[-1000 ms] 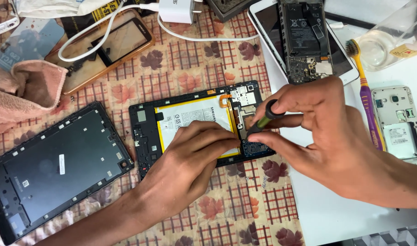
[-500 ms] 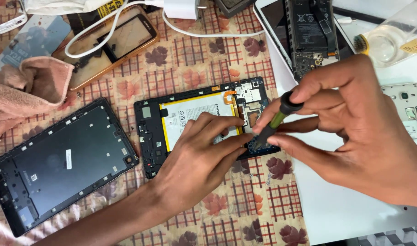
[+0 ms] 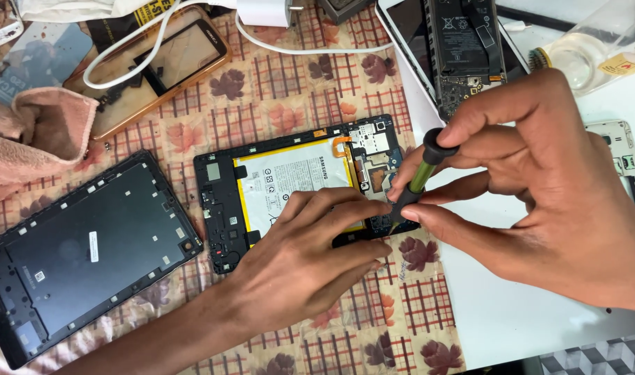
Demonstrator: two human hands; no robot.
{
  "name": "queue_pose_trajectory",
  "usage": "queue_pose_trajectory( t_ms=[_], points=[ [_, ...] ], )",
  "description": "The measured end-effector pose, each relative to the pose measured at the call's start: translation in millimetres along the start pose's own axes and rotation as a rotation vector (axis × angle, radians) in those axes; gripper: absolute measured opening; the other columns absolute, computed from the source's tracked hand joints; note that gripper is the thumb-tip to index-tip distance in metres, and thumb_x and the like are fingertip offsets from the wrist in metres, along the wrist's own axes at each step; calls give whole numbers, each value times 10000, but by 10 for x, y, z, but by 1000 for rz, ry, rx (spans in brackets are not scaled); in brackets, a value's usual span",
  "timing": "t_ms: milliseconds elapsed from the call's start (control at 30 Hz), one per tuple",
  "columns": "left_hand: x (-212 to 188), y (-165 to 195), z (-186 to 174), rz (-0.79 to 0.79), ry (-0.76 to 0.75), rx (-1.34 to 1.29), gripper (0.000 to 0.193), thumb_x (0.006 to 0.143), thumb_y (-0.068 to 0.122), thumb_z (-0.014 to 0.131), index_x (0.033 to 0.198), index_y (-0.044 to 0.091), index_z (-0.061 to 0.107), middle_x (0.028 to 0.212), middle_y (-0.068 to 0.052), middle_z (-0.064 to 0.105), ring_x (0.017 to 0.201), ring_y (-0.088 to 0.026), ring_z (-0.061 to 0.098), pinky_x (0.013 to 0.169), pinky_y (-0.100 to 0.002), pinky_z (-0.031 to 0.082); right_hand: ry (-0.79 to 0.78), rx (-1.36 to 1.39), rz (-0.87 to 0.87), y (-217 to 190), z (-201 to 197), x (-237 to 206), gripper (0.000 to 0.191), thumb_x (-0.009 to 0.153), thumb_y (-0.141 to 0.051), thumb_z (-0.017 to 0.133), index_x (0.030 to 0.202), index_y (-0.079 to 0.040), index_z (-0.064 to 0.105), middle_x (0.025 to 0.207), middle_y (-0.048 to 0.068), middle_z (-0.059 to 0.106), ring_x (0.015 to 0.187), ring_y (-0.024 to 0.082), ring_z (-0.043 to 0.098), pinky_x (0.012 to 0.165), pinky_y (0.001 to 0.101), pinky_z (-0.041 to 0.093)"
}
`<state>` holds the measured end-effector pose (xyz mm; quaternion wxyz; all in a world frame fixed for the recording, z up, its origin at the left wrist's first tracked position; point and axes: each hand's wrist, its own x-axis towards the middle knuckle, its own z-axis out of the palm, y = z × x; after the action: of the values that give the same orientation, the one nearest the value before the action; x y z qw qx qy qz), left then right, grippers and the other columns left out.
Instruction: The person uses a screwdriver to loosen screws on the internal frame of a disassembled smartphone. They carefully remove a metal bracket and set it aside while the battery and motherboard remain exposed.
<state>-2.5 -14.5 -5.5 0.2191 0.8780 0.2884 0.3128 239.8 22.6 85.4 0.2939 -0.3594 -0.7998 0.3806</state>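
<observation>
An opened tablet [image 3: 262, 180] lies on the patterned cloth with its white battery and circuit board bared. My left hand [image 3: 310, 257] presses flat on its lower right part, fingers spread over the battery's edge. My right hand [image 3: 539, 180] pinches a small green-and-black screwdriver [image 3: 420, 173] upright between thumb and fingers. The tip of the screwdriver stands on the board at the tablet's right end, partly hidden by my fingers.
The tablet's black back cover [image 3: 81, 257] lies at the left. A pink cloth [image 3: 33, 139], a phone with a cracked frame [image 3: 158, 62], a white charger and cable [image 3: 262, 14], another dismantled phone [image 3: 463, 48] and a white mat [image 3: 526, 305] surround the work.
The view has shifted slightly. My right hand has raised the screwdriver more upright and turned it in place; my left hand stays pressed on the tablet.
</observation>
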Motion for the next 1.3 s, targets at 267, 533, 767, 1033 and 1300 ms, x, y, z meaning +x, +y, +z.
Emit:
queue_pose_trajectory(
  t_ms=[267, 533, 767, 1033, 1300],
  points=[
    [-57, -74, 69, -23, 40, 7, 243, 925, 2, 685, 1158, 59, 726, 1324, -73, 660, 1268, -223, 597, 1032, -392, 503, -2, -18, -16, -8, 13, 14, 587, 824, 103, 730, 1219, -38, 319, 1127, 148, 640, 1092, 210, 751, 838, 319, 666],
    [12, -46, -26, -228, 145, 94, 448, 882, -100, 645, 1308, 38, 639, 1323, -107, 651, 1244, -264, 589, 986, -426, 488, 89, -233, -107, 18, -52, 156, 582, 843, 61, 759, 1188, 22, 292, 1076, 201, 671, 1063, 247, 747, 792, 303, 689],
    [96, -69, -111, -74, -83, 497, 797, 682, -113, 661, 1445, 102, 577, 1515, -149, 532, 1174, -267, 541, 952, -409, 505, 105, -227, -137, 231, -32, 276, 562, 870, 84, 755, 1168, 18, 283, 1045, 224, 688, 1021, 265, 750, 741, 305, 675],
    [60, -203, -149, 5, -76, 479, 623, 754, -63, 706, 1365, 39, 638, 1381, -53, 630, 1121, -221, 558, 867, -388, 504, 106, -183, -167, 212, -52, 291, 566, 878, 145, 713, 1182, 0, 259, 1009, 231, 681, 1053, 287, 750, 772, 329, 691],
    [16, -195, -185, -15, -10, 479, 485, 774, -36, 700, 1254, 35, 689, 1336, -68, 647, 1195, -233, 583, 920, -401, 501, 83, -133, -147, 241, -57, 316, 553, 888, 140, 706, 1171, -13, 256, 1011, 215, 706, 1037, 271, 762, 722, 300, 682]
  ],
)
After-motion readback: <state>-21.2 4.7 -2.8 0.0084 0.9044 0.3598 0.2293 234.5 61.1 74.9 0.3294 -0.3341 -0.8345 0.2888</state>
